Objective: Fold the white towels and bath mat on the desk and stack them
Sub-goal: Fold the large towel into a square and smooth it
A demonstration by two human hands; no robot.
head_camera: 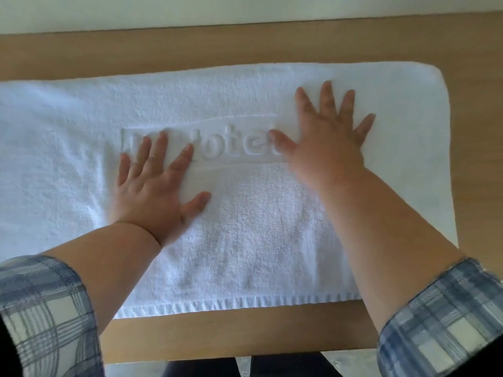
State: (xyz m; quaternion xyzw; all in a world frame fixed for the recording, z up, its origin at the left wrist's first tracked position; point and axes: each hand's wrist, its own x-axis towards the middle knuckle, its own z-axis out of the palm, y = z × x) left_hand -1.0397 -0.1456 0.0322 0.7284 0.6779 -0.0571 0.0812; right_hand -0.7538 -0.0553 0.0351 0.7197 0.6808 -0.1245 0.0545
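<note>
Rm: pale wall [245, 9], far beyond the lettering.
Surface: wooden desk [245, 47]; bare strips show far of and near of the lettering.
Item 1: white bath mat [272, 227] (judged so from the woven "hotel" lettering [234, 149]). Lies flat on desk, spreads wide L and R of lettering; L end runs out of view.
Item 2: plaid sleeves [40, 308], near of lettering, one each side.
Item 3: right hand [329, 142], just R of lettering, thumb at its last letter. Fingers straight, splayed, palm down on pile, gripping nothing; blurred.
Item 4: left hand [152, 194], over lettering's L end. Fingers straight, spread, pressing flat, gripping nothing.
Item 5: ribbed hem [231, 304], near of lettering, close to desk's near edge.
Risks (est.): flat palms dragging thick pile may bunch it, not smooth it, giving a skewed fold. Hem sits near the desk edge, so a pull toward the person could slide the mat off. L end unseen; edges may not meet square. No other towels in view.
</note>
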